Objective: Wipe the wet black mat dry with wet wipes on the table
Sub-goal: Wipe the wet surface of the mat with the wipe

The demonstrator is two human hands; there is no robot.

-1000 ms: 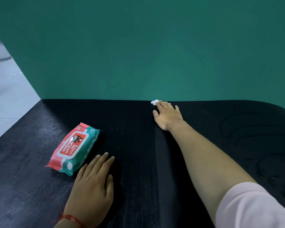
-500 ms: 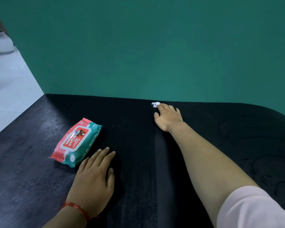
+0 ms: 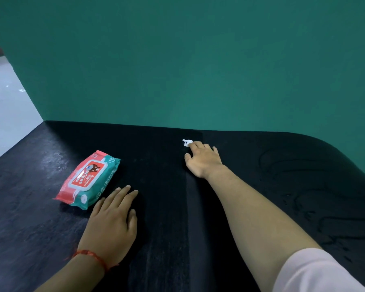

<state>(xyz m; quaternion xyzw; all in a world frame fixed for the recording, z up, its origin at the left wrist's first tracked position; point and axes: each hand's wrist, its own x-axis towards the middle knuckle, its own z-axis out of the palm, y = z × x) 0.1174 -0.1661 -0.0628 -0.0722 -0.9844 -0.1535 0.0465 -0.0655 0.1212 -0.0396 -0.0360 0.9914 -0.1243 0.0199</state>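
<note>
The black mat [image 3: 167, 218] covers most of the table, and water streaks glisten on its right part [image 3: 303, 199]. My right hand [image 3: 202, 160] reaches to near the mat's far edge, lying flat, thumb spread to the left. Under its fingertips is a small crumpled white wipe [image 3: 187, 142], of which only a bit sticks out. My left hand [image 3: 112, 222] rests flat on the mat near me, fingers straight, holding nothing. A duller straight band runs along the mat from my right hand back toward me.
A red and teal pack of wet wipes [image 3: 89, 179] lies just left of my left hand, near the mat's left border. Bare dark tabletop [image 3: 19, 207] shows at left. A green wall [image 3: 198, 70] rises right behind the table; white floor [image 3: 4, 114] lies beyond the left edge.
My right hand with the wipe has slid a little back from the mat's far edge toward me. The left hand and the pack have stayed put.
</note>
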